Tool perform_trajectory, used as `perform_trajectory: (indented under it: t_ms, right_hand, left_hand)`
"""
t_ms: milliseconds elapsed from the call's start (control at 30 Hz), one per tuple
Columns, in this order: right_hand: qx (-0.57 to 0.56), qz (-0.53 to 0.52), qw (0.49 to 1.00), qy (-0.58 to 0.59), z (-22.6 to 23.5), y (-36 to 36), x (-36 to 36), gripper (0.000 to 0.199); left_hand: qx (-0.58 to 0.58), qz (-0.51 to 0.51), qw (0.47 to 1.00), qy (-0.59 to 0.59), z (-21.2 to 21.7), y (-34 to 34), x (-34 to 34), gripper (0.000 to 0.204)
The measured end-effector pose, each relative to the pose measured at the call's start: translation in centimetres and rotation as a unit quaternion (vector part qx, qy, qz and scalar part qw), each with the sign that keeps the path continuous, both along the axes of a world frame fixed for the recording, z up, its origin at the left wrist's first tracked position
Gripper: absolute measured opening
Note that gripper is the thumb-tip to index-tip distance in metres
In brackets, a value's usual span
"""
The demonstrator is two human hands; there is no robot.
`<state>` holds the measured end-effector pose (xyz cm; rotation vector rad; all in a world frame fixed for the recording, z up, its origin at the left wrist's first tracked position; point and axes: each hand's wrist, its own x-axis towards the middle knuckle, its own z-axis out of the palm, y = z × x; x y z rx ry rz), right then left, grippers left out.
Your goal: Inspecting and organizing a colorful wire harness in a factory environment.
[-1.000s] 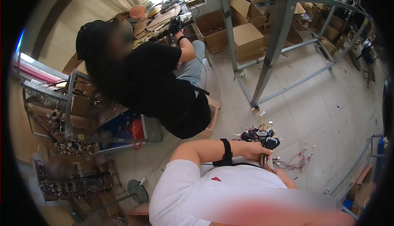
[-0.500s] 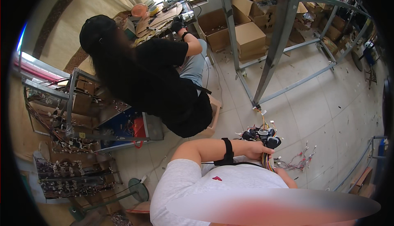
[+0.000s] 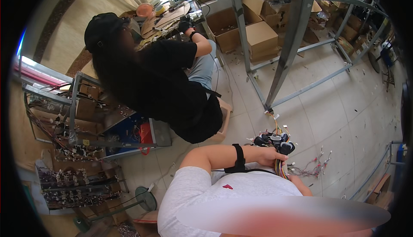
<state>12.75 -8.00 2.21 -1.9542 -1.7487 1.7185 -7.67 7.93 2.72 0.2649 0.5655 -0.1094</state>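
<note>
My left hand (image 3: pixel 272 155) is closed around a bundle of multicoloured wires, a wiring harness (image 3: pixel 280 168). Its black and grey connectors (image 3: pixel 275 139) cluster above the hand, with small white plugs on thin leads beyond them. Lower down, the bundle passes toward my right hand (image 3: pixel 294 180), of which only a little shows beside the wires. Its fingers are hidden, so I cannot see whether they grip. Thin wire ends (image 3: pixel 316 166) with small plugs hang or spread out to the right, over the tiled floor.
A co-worker in black (image 3: pixel 159 82) sits on a stool at a cluttered bench (image 3: pixel 172 19). Ahead stands a grey metal frame (image 3: pixel 287 52), with cardboard boxes (image 3: pixel 261 39) behind. Racks of wires (image 3: pixel 77 181) fill the left side. Another metal frame (image 3: pixel 389 151) stands at right.
My hands and the harness stay almost where they were. The co-worker's head has shifted slightly.
</note>
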Motion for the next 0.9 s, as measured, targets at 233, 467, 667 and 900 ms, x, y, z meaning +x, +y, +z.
perform_trajectory:
  t_ms: [233,467,667,900]
  right_hand:
    - [-0.01,0.004,1.0,-0.002,-0.1,0.3,0.1,0.047]
    - [-0.02,0.005,1.0,0.019,-2.4,-0.5,0.8,0.049]
    - [-0.021,-0.006,0.999,0.031,-2.6,-0.7,0.8,0.049]
    - [-0.019,0.007,1.0,0.006,-0.5,0.2,0.1,0.049]
  left_hand:
    - [-0.01,0.005,1.0,-0.006,-0.4,0.0,0.0,0.01]
    - [-0.014,0.008,1.0,-0.003,-0.4,0.0,0.1,0.01]
    - [-0.018,0.007,1.0,0.008,-0.5,0.0,0.2,0.01]
    - [-0.014,0.002,1.0,0.009,-0.7,0.0,0.1,0.01]
